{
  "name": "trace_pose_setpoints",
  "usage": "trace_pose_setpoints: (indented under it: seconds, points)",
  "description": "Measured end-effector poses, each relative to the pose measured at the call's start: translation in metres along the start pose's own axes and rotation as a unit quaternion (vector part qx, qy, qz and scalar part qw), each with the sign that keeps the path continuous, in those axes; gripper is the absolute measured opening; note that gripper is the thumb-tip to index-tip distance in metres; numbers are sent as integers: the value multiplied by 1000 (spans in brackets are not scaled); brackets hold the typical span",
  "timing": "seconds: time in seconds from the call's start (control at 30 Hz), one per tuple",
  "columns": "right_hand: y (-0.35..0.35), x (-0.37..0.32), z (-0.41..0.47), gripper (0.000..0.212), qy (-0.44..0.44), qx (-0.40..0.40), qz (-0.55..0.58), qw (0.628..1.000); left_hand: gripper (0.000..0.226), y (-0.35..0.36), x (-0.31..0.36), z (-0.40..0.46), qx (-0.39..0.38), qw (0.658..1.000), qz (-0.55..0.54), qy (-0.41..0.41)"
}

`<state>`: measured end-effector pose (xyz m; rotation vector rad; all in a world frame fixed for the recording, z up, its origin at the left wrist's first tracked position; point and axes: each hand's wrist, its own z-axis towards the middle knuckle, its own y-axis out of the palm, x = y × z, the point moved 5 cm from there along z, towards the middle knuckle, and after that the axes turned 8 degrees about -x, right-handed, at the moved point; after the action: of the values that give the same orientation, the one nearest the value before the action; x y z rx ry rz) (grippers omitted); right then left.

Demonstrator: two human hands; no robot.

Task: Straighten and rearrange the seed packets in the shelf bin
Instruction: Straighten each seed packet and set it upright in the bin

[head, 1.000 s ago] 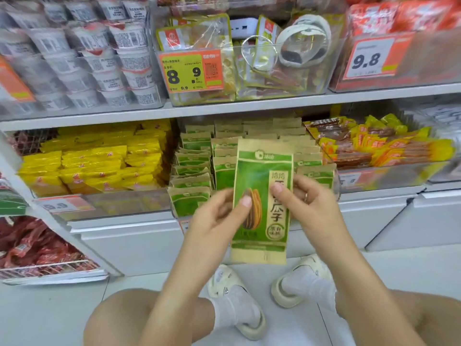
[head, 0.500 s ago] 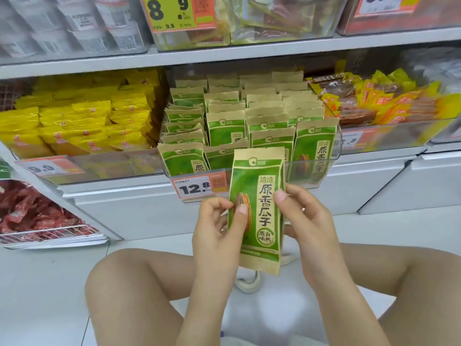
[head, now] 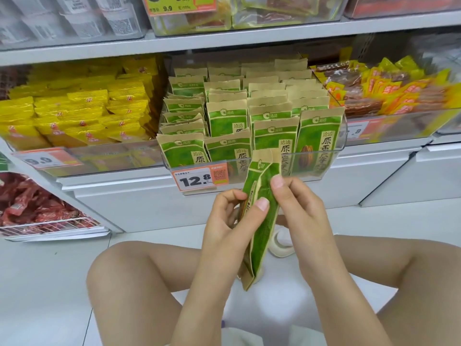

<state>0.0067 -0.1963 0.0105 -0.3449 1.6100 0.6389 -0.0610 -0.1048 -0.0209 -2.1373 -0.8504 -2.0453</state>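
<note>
Your left hand (head: 228,221) and right hand (head: 296,208) together hold one green-and-tan seed packet (head: 262,221) upright, just below and in front of the clear shelf bin (head: 341,151). The packet is turned nearly edge-on to you, with its top reaching the bin's front wall and its bottom corner hanging between your knees. Your left thumb lies across the packet's near face, with the curled fingers behind its left edge. Your right hand pinches the packet's right edge between thumb and fingers, so both hands are clamped on it.

Inside the bin, matching seed packets (head: 249,116) stand in four rows running back from the front wall. The row at the bin's left leans and overlaps unevenly; the other rows stand straighter. A price tag (head: 199,179) reading 12.8 hangs on the bin's front, just left of the held packet. Left of the bin lie yellow snack bags (head: 82,111); right of the bin lie orange-and-yellow packs (head: 389,93). Below the bin, a pale sandal (head: 280,243) rests on the white floor (head: 37,283).
</note>
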Motion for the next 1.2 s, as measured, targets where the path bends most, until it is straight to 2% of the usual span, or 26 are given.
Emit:
trace_pose_setpoints:
  seconds: [0.13, 0.33, 0.47, 0.53, 0.63, 0.73, 0.87, 1.0, 1.1, 1.2]
  points:
    - [-2, 2, 1, 42, 6, 11, -7, 1000, 59, 3, -3, 1, -9, 999, -44, -27]
    - [-6, 6, 2, 37, 37, 24, 33, 999, 54, 4, -7, 0, -38, 998, -39, -36]
    - [-8, 7, 1, 37, 41, 21, 46, 998, 61, 4, -5, 1, -27, 998, -36, -34]
    - [-8, 8, 0, 42, 46, -9, 26, 999, 54, 1, -2, 4, 5, 999, -43, -25]
    - [-3, 12, -1, 34, 61, -95, -10, 994, 47, -7, 11, 8, 67, 994, -85, 5]
    - [4, 20, -3, 30, 112, -153, -24, 982, 64, -13, 25, 10, 106, 988, -103, 45]
    - [13, 27, -5, 38, 100, -212, -17, 972, 79, -14, 32, 8, 123, 986, -91, 64]
    - [13, 19, -5, 29, 48, -184, 19, 982, 65, -14, 30, 7, 79, 993, -55, 73]
    - [8, 14, -3, 27, 28, -171, 31, 984, 65, -11, 26, 5, 23, 997, -38, 66]
    - [8, 12, -4, 26, 30, -187, 29, 981, 63, -11, 24, 4, 15, 997, -37, 67]
